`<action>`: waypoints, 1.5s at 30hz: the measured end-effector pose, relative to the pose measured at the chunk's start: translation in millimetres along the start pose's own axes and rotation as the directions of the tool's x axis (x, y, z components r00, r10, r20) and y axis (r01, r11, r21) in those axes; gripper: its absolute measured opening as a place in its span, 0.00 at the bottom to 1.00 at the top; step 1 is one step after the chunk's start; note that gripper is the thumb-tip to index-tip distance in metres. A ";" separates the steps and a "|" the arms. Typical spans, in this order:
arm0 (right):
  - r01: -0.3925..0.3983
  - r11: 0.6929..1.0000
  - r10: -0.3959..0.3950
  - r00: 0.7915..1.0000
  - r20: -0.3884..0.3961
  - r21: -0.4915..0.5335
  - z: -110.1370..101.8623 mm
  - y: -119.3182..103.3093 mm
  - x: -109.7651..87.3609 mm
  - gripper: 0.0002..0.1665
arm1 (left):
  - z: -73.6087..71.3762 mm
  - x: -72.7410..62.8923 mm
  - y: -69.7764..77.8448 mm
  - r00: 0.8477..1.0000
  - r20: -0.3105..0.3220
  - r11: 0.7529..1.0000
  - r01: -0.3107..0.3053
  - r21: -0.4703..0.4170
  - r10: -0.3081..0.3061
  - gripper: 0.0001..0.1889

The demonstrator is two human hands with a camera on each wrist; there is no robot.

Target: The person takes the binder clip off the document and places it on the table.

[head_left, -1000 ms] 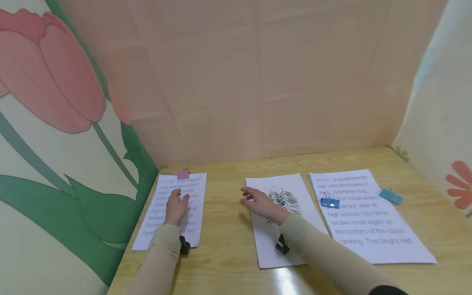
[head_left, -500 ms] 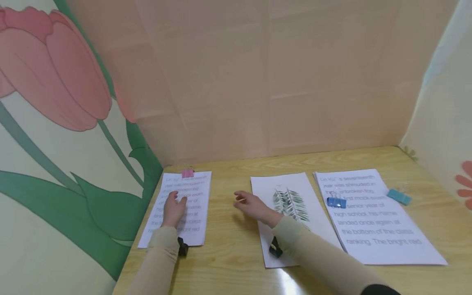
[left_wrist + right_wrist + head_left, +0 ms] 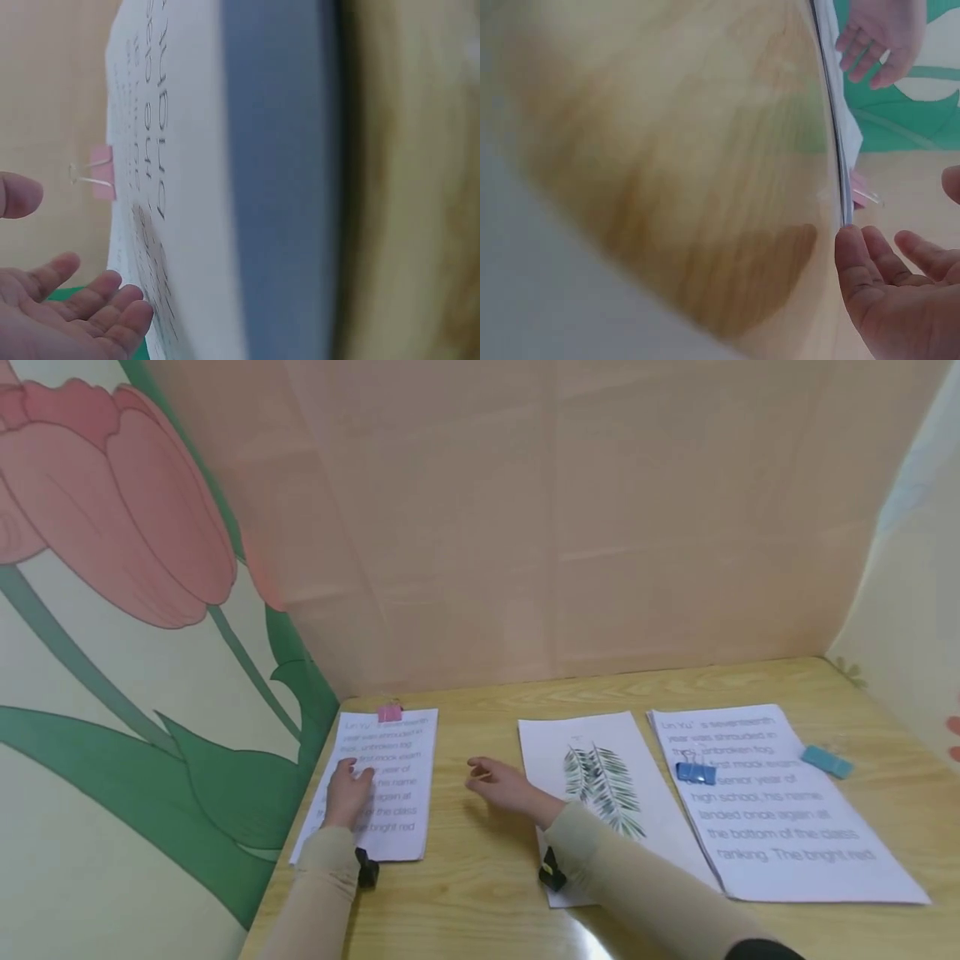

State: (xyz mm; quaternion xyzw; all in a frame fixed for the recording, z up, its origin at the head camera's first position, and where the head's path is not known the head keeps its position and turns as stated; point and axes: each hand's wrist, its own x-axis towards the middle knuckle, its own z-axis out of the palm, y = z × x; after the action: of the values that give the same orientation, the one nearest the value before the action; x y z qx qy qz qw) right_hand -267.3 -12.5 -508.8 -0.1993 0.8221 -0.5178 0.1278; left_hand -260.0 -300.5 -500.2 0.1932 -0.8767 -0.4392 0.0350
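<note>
My left hand hovers over or rests lightly on the left stack of printed paper; contact is hard to tell. Its fingers are relaxed and hold nothing. A pink binder clip grips that stack's top edge, its wire handles showing in the left wrist view. Over the bare wood between the stacks, my right hand hangs with loosely bent fingers and nothing in them. My right forearm crosses the middle stack, whose top sheet bears a green leaf print.
A third stack of printed paper lies at the right. On it sit a blue binder clip and, at its right edge, a teal binder clip. The wooden table meets a pink backdrop and a tulip-painted wall.
My right hand has moved left, off the leaf-print sheet to above the bare wood. My left hand has drawn slightly back and left over its stack. The head view has shifted a little.
</note>
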 end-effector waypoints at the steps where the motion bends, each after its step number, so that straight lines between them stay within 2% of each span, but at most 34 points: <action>1: 0.030 0.999 -0.030 1.000 0.008 -0.011 0.1 0.9 -0.4 0.30 | -0.7 0.4 -1.6 1.000 0.003 1.000 0.002 -0.007 -0.002 0.31; 5: 0.019 1.000 -0.020 0.999 0.028 0.012 3.4 1.1 -1.2 0.31 | -3.4 1.6 -7.1 1.000 0.010 1.000 0.011 -0.018 -0.011 0.31; 8: -0.042 0.998 0.040 0.998 0.038 0.052 7.5 -1.3 0.2 0.30 | -5.8 1.7 -10.2 1.000 0.007 1.000 0.018 -0.008 -0.018 0.31; 13: -0.079 0.995 0.077 0.996 0.035 0.063 14.9 -5.8 3.2 0.29 | -11.8 0.7 -11.9 0.999 0.011 0.998 0.054 -0.014 -0.053 0.31; 17: -0.099 0.981 0.091 0.994 0.053 0.169 20.8 -8.5 3.6 0.30 | -16.4 -0.7 -10.6 0.996 0.007 0.996 0.086 -0.024 -0.086 0.31; 22: -0.153 0.920 0.126 0.987 0.098 0.359 28.9 -10.1 5.6 0.32 | -19.7 -1.0 -9.8 0.994 -0.037 0.994 0.106 -0.037 -0.107 0.32; 27: -0.209 0.869 0.182 0.978 0.102 0.450 39.9 -14.6 9.0 0.32 | -23.8 -0.3 -14.0 0.991 -0.066 0.989 0.109 -0.104 -0.116 0.34; 31: -0.227 0.829 0.215 0.973 0.083 0.512 47.1 -18.9 11.3 0.32 | -24.8 -1.6 -16.8 0.989 -0.031 0.977 0.139 -0.162 -0.146 0.35; 34: -0.246 0.791 0.235 0.968 0.093 0.561 47.7 -20.7 11.6 0.33 | -23.4 -1.8 -15.8 0.988 0.000 0.973 0.151 -0.172 -0.153 0.35; 40: -0.279 0.716 0.251 0.958 0.137 0.640 45.1 -19.1 12.0 0.34 | -23.0 -3.4 -11.8 0.989 0.020 0.974 0.149 -0.171 -0.148 0.36; 45: -0.278 0.693 0.246 0.958 0.145 0.665 43.2 -15.4 9.7 0.34 | -24.6 -5.6 -10.8 0.987 0.045 0.971 0.158 -0.180 -0.152 0.35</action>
State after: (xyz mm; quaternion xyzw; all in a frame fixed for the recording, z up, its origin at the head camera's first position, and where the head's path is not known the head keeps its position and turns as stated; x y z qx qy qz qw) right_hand -254.9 -57.4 -513.6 -0.0311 0.5926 -0.7537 0.2823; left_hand -245.8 -322.9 -493.0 0.2501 -0.8153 -0.5223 0.0048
